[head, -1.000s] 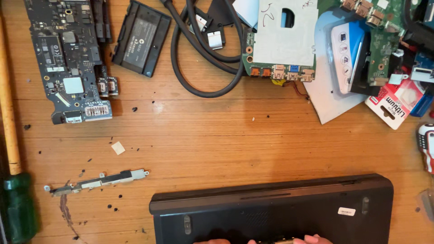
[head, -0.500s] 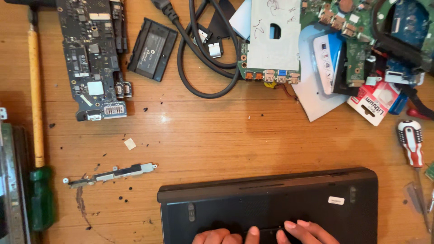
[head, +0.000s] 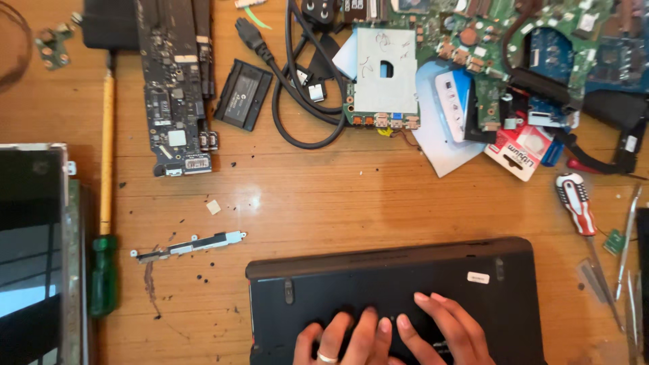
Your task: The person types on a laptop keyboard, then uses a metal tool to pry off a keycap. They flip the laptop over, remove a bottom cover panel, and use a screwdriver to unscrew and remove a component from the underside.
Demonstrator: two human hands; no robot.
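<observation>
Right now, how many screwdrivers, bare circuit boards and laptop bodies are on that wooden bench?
Screwdrivers: 2, green-handled with yellow shaft, red-and-white-handled
Large bare circuit boards: 3, long dark, silver-shielded, green
Black laptop bodies: 1, under both hands
Total: 6

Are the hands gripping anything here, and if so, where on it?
Nothing is gripped. The left hand and right hand lie flat, fingers spread, on the underside of the black laptop base, near its front edge.

The desk (head: pixel 338 203) is varnished wood, grained, scratched and faintly glossy. The laptop base (head: pixel 405 284) near its front edge looks like matt black plastic. The long screwdriver (head: pixel 105 203) near the left edge has a translucent green plastic handle. The cables (head: pixel 304 115) at the back edge look rubbery and matt.
</observation>
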